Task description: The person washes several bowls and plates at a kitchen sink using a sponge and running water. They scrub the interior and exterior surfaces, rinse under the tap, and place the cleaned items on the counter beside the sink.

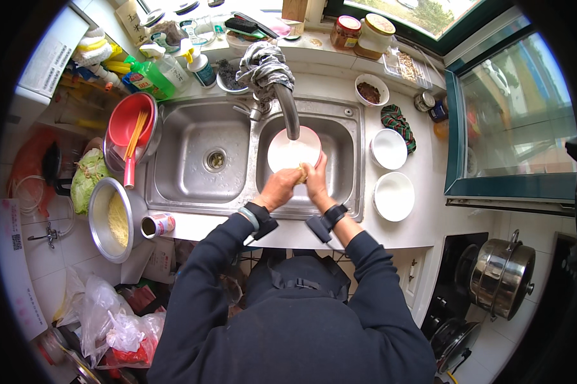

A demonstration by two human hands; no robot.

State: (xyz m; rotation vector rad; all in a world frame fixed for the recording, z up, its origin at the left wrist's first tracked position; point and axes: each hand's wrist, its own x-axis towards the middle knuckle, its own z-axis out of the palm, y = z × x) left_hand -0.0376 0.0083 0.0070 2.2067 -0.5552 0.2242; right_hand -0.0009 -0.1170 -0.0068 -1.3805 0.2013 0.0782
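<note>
Both of my hands meet over the right basin of the steel double sink point(199, 209), at the near rim of a pink-edged white bowl point(294, 152) below the faucet point(289, 113). My left hand point(280, 187) is closed on a small yellowish piece point(301, 174), whose kind I cannot tell. My right hand point(317, 177) touches the same piece with its thumb side, and its fingers reach along the bowl's right rim. Whether those fingers grip the bowl is hidden. A grey patterned cloth point(265, 67) is wrapped round the faucet's upper part.
Two stacks of white bowls point(389, 149) stand right of the sink beside a plaid cloth point(398, 126). Left are a red colander point(131, 119), a metal bowl of yellow shreds point(96, 223), an open can point(158, 225) and a cabbage point(90, 177). Bottles and jars line the back.
</note>
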